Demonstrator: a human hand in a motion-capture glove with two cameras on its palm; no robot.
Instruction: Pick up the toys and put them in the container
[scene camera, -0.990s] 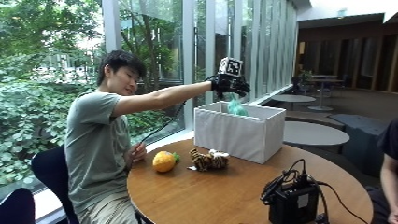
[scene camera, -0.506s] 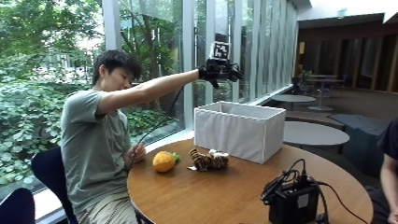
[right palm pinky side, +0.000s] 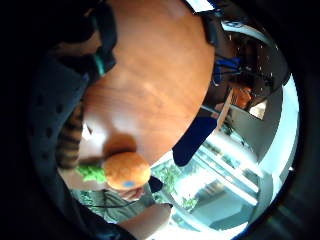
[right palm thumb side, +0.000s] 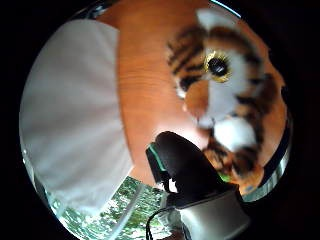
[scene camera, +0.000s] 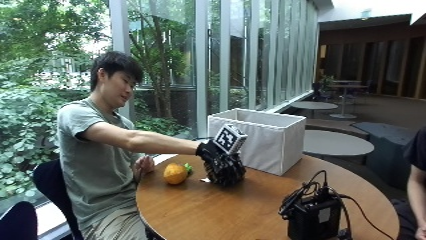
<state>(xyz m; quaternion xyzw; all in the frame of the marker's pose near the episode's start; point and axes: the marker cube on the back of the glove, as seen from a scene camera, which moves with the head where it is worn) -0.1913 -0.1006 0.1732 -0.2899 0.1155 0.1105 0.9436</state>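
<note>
Tiger toy (right palm thumb side: 225, 95) between orange toy (scene camera: 175, 174) and container (scene camera: 266, 140)

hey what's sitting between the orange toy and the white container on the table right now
The striped tiger toy, with the gloved right hand down over it. The outside view shows the hand between the orange toy and the white container; the thumb side palm view shows the tiger.

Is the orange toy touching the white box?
Apart. In the outside view, bare table shows between the orange toy and the white box.

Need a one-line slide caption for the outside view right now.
Gloved right hand reaches onto the tiger toy beside the orange toy, white container behind.
</note>
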